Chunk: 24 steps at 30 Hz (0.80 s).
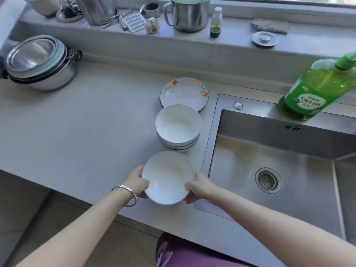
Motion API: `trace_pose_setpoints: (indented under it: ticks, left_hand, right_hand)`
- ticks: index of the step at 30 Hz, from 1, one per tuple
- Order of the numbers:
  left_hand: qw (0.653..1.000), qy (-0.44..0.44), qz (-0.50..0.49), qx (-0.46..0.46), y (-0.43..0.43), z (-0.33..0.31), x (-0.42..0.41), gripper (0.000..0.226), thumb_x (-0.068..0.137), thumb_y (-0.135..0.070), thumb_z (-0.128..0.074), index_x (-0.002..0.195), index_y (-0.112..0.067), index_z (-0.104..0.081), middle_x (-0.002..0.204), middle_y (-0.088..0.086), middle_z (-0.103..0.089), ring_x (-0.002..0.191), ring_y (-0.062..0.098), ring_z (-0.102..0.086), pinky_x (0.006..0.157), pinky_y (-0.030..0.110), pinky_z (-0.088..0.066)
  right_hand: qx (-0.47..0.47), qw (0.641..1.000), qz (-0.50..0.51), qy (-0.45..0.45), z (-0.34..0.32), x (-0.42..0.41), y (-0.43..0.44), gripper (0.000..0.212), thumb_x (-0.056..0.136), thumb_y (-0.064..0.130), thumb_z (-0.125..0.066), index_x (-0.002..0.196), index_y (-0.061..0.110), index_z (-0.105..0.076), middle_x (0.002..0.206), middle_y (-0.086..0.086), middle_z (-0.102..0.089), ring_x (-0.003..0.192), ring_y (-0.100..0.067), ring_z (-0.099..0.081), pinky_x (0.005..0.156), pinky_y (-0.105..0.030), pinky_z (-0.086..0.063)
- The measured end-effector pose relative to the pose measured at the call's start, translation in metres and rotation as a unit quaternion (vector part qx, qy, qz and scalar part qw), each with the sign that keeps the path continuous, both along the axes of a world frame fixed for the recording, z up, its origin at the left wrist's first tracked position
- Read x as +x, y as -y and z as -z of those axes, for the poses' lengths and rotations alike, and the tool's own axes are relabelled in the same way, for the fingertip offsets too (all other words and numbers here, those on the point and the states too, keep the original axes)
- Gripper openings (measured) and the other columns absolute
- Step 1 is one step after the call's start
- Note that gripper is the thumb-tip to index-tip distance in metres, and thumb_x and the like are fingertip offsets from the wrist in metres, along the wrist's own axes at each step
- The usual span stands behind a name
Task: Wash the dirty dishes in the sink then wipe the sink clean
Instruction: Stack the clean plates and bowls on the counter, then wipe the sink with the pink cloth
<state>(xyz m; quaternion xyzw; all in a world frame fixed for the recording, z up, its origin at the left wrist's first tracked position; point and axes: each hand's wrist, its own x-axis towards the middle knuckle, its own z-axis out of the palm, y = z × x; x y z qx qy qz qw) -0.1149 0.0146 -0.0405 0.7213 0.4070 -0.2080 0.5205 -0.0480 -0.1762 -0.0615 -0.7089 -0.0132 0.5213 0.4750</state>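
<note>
Head view: left hand (137,185) and right hand (200,186) each grip an opposite rim of a white bowl (167,178), above the counter (86,122) edge, just left of the sink (269,151); I judge it washed, bound for the stack (178,126) near the plate (184,92); brownish smears in the sink, wiping not yet done.

The worktop (77,122) is a pale grey slab. At its far left stands a steel pot (44,76) with steel bowls nested inside. Near the right end, a stack of flowered plates (184,92) lies just behind a stack of white bowls (178,124). A steel sink (213,132) is set into the worktop immediately right of both stacks. A green detergent bottle (312,93) stands on the sink's rear rim. Behind the worktop, a raised ledge (231,41) carries a steel mug (189,16), grater (133,22), spray bottle (216,23), sink plug (264,39) and cloth (269,26).
</note>
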Motion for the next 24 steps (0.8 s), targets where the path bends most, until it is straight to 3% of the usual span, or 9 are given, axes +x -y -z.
trace_pose_setpoints:
  ticks: [3,5,8,11,14,17,20,22,24]
  left_hand:
    - [0.996,0.018,0.072,0.049,-0.005,-0.008,-0.002,0.053,0.081,0.009,-0.041,0.126,-0.019,-0.047,0.108,0.011,-0.060,0.100,0.034,-0.057,0.078,0.045,-0.054]
    - [0.969,0.025,0.175,0.172,-0.002,-0.013,-0.007,0.054,0.088,-0.006,-0.050,0.138,-0.016,-0.035,0.132,0.010,-0.049,0.120,0.030,-0.047,0.097,0.038,-0.042]
    - [0.914,0.152,0.216,0.307,0.019,-0.035,-0.003,0.055,0.089,-0.012,-0.055,0.140,-0.010,-0.035,0.140,0.012,-0.038,0.130,0.029,-0.033,0.105,0.032,-0.025]
    - [0.889,0.268,0.287,0.238,0.058,-0.056,0.025,0.035,0.086,-0.003,-0.056,0.121,-0.008,-0.058,0.117,0.006,-0.059,0.109,0.020,-0.054,0.092,0.016,-0.033]
    - [0.881,0.228,0.383,0.159,0.114,-0.064,0.066,0.025,0.090,-0.010,-0.050,0.110,-0.017,-0.063,0.103,-0.001,-0.066,0.096,0.013,-0.061,0.090,0.023,-0.045]
    - [0.859,0.176,0.458,0.142,0.180,-0.061,0.106,0.024,0.091,-0.017,-0.045,0.107,-0.023,-0.061,0.099,-0.002,-0.066,0.088,0.015,-0.062,0.079,0.024,-0.048]
    - [0.830,0.172,0.510,0.147,0.249,-0.055,0.137,0.027,0.089,-0.015,-0.042,0.106,-0.021,-0.063,0.100,0.001,-0.065,0.089,0.016,-0.062,0.075,0.022,-0.047]
    - [0.820,0.156,0.529,0.151,0.293,-0.050,0.153,0.029,0.088,-0.013,-0.042,0.107,-0.020,-0.063,0.106,0.001,-0.066,0.097,0.018,-0.061,0.079,0.023,-0.046]
    - [0.820,0.138,0.535,0.150,0.332,-0.043,0.168,0.030,0.087,-0.014,-0.042,0.108,-0.020,-0.062,0.108,0.001,-0.066,0.100,0.018,-0.061,0.081,0.024,-0.046]
  right_hand:
    - [0.009,1.000,0.004,-0.001,-0.002,-0.003,-0.005,0.032,0.080,0.007,-0.043,0.107,0.022,-0.045,0.079,-0.009,-0.059,0.062,-0.022,-0.061,0.060,-0.030,-0.057]
    - [-0.002,1.000,-0.007,-0.009,-0.005,-0.003,0.000,0.028,0.087,0.022,-0.051,0.113,0.023,-0.041,0.083,-0.007,-0.058,0.067,-0.020,-0.061,0.060,-0.028,-0.055]
    - [-0.028,0.999,-0.022,-0.019,-0.008,0.004,0.017,0.050,0.091,0.040,-0.051,0.132,0.014,-0.038,0.097,-0.013,-0.059,0.076,-0.021,-0.061,0.063,-0.025,-0.052]
    - [-0.077,0.997,-0.021,0.014,-0.014,0.016,0.051,0.050,0.095,0.029,-0.046,0.136,0.001,-0.038,0.104,-0.021,-0.061,0.079,-0.021,-0.056,0.064,-0.024,-0.049]
    - [-0.169,0.984,-0.013,0.060,-0.019,0.027,0.109,0.045,0.093,0.021,-0.043,0.135,0.006,-0.040,0.096,-0.013,-0.058,0.080,-0.021,-0.053,0.065,-0.024,-0.046]
    - [-0.250,0.963,-0.011,0.098,-0.025,0.033,0.187,0.043,0.091,0.020,-0.042,0.130,0.005,-0.046,0.094,-0.010,-0.057,0.079,-0.022,-0.054,0.065,-0.026,-0.042]
    - [-0.313,0.939,0.042,0.136,-0.032,0.038,0.276,0.038,0.092,0.021,-0.043,0.126,0.007,-0.052,0.111,-0.013,-0.062,0.098,-0.025,-0.060,0.066,-0.022,-0.041]
    - [-0.352,0.918,0.085,0.161,-0.038,0.043,0.337,0.036,0.093,0.023,-0.045,0.127,0.012,-0.053,0.129,-0.008,-0.056,0.115,-0.023,-0.054,0.081,-0.022,-0.044]
    - [-0.381,0.897,0.130,0.182,-0.041,0.049,0.395,0.036,0.093,0.025,-0.047,0.127,0.014,-0.053,0.132,-0.006,-0.054,0.117,-0.023,-0.053,0.093,-0.028,-0.043]
